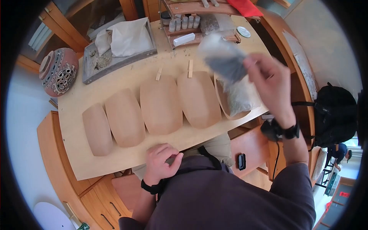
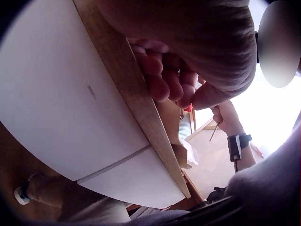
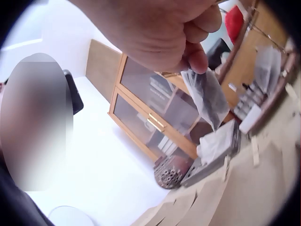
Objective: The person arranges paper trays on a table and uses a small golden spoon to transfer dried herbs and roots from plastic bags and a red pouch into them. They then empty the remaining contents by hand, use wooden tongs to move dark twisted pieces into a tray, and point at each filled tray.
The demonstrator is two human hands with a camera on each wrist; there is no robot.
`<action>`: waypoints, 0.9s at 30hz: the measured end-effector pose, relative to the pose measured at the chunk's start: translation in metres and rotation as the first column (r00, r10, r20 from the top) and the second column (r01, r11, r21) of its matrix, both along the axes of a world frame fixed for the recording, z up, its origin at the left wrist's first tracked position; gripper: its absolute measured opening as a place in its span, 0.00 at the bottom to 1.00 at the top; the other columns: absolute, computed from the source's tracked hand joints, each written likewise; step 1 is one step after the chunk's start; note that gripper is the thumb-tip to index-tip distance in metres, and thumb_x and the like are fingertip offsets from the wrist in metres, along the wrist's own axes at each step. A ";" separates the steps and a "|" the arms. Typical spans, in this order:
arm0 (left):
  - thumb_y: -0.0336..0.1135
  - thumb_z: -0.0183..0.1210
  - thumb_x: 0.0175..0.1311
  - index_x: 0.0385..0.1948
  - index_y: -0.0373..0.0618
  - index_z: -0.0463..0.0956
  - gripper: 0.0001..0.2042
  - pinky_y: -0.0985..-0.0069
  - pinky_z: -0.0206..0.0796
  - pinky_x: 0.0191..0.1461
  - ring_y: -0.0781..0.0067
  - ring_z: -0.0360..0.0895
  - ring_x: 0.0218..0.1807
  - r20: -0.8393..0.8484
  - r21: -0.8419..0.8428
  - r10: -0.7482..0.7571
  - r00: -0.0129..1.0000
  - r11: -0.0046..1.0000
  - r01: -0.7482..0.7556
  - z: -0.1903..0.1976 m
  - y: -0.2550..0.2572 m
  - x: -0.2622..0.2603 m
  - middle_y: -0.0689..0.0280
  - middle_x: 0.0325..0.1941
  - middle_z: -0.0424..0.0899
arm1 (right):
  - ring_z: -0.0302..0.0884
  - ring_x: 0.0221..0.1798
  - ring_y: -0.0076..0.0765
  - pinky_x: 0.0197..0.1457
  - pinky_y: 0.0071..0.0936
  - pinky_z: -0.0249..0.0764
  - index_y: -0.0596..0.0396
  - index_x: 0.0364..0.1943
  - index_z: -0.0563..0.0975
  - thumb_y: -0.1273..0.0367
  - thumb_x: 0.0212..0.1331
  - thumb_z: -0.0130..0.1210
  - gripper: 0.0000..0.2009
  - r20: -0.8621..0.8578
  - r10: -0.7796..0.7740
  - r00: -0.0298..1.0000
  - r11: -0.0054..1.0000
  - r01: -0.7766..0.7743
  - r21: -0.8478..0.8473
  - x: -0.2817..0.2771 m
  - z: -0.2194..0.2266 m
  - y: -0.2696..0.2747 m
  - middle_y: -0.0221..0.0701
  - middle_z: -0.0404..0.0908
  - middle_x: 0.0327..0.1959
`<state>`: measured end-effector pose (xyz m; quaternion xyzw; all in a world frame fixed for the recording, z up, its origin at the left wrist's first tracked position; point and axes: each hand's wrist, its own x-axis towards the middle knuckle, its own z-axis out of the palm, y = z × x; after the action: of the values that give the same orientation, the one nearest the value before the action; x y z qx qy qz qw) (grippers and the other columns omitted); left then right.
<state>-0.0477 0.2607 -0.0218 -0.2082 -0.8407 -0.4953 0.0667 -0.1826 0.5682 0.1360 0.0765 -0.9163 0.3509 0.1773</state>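
Head view shows the right hand raised over the right end of the worktop, thumb and fingers closed on one end of a small, see-through packet with dark contents. The packet is in the air, blurred in that view; right wrist view shows it hanging below the pinching fingertips. The left hand is at the near edge of the worktop, its fingers loosely curled and holding nothing.

Five shallow brown trays stand side by side in a row. The first tray, at the left end, is the smallest; next come the second tray, the third tray and the fourth tray. The fifth tray, nearest the right hand, carries a clear bag with greenish contents. One clothespin lies at the far end of the third tray, and another clothespin at that of the fourth.

Farther back on the left, a grey tray holds white cloth and loose bits, with a patterned pot just beside it. Farther back on the right, a small rack bears little bottles, a white box and a red cloth.
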 end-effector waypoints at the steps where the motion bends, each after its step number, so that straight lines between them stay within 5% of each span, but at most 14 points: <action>1: 0.28 0.71 0.56 0.23 0.48 0.78 0.09 0.72 0.65 0.26 0.67 0.76 0.22 0.001 0.001 -0.003 1.000 1.000 0.003 0.000 0.000 0.000 0.68 0.21 0.78 | 0.70 0.21 0.20 0.27 0.24 0.68 0.57 0.44 0.86 0.68 0.70 0.66 0.07 0.035 0.045 0.998 0.999 -0.044 -0.023 0.009 -0.013 -0.006 0.29 0.82 0.22; 7: 0.28 0.71 0.56 0.24 0.48 0.78 0.09 0.71 0.65 0.26 0.66 0.76 0.22 0.014 0.001 -0.003 1.000 1.000 0.003 0.000 0.000 0.000 0.68 0.21 0.78 | 0.82 0.24 0.40 0.29 0.34 0.75 0.57 0.45 0.85 0.65 0.69 0.66 0.10 0.320 0.146 0.936 0.987 -0.116 -0.110 0.039 -0.066 -0.026 0.39 0.85 0.25; 10: 0.28 0.71 0.55 0.24 0.48 0.78 0.09 0.71 0.65 0.27 0.66 0.76 0.22 0.012 -0.010 -0.005 1.000 1.000 0.005 0.000 -0.001 0.000 0.68 0.21 0.78 | 0.80 0.22 0.36 0.29 0.33 0.74 0.57 0.48 0.84 0.64 0.69 0.66 0.12 0.412 0.186 0.892 0.977 -0.213 0.019 0.030 -0.046 -0.019 0.36 0.83 0.23; 14: 0.28 0.71 0.55 0.23 0.49 0.78 0.09 0.71 0.65 0.27 0.66 0.76 0.22 0.014 -0.021 -0.006 1.000 1.000 0.006 0.000 0.000 -0.001 0.69 0.21 0.78 | 0.75 0.22 0.28 0.28 0.30 0.70 0.58 0.46 0.85 0.60 0.68 0.68 0.14 0.087 0.013 0.996 0.992 -0.024 0.127 -0.016 0.004 0.008 0.33 0.80 0.22; 15: 0.28 0.71 0.55 0.23 0.49 0.78 0.09 0.71 0.65 0.26 0.67 0.76 0.22 0.019 -0.025 -0.003 1.000 1.000 0.003 0.000 0.000 0.000 0.69 0.21 0.78 | 0.66 0.25 0.17 0.30 0.23 0.65 0.60 0.45 0.85 0.64 0.69 0.67 0.12 -0.068 0.028 0.997 0.972 -0.012 0.236 -0.035 0.016 0.019 0.23 0.74 0.22; 17: 0.28 0.71 0.54 0.23 0.49 0.78 0.09 0.72 0.65 0.26 0.67 0.76 0.21 0.017 -0.013 0.005 1.000 1.000 -0.004 0.000 0.002 0.000 0.69 0.21 0.78 | 0.82 0.32 0.29 0.38 0.30 0.76 0.60 0.46 0.85 0.58 0.70 0.64 0.17 -0.291 -0.024 0.956 0.899 0.148 0.412 -0.079 0.032 0.045 0.34 0.85 0.30; 20: 0.28 0.71 0.54 0.23 0.49 0.78 0.09 0.72 0.65 0.26 0.68 0.76 0.21 0.024 -0.005 0.014 1.000 1.000 -0.014 0.001 0.003 0.001 0.69 0.21 0.78 | 0.90 0.39 0.40 0.44 0.37 0.81 0.60 0.47 0.86 0.47 0.67 0.64 0.26 -0.512 0.001 0.859 0.781 0.319 0.537 -0.143 0.042 0.071 0.40 0.89 0.34; 23: 0.28 0.71 0.55 0.23 0.49 0.78 0.09 0.72 0.66 0.26 0.69 0.76 0.21 0.038 0.019 0.036 0.999 0.999 -0.037 0.000 0.004 0.003 0.69 0.20 0.78 | 0.92 0.42 0.48 0.47 0.41 0.83 0.62 0.47 0.86 0.35 0.57 0.64 0.38 -0.257 -0.171 0.951 0.700 0.301 0.648 -0.188 0.045 0.076 0.44 0.90 0.34; 27: 0.27 0.71 0.55 0.22 0.49 0.78 0.09 0.72 0.66 0.26 0.69 0.76 0.21 0.045 0.024 0.052 0.998 0.998 -0.053 0.001 0.004 0.002 0.69 0.20 0.78 | 0.92 0.40 0.50 0.46 0.42 0.84 0.64 0.44 0.87 0.31 0.49 0.66 0.43 -0.083 -0.209 0.974 0.741 0.213 0.637 -0.223 0.038 0.081 0.44 0.89 0.30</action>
<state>-0.0457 0.2652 -0.0206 -0.1744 -0.8408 -0.5085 0.0636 -0.4057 0.6488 0.1742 0.0293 -0.9829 -0.0059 0.1818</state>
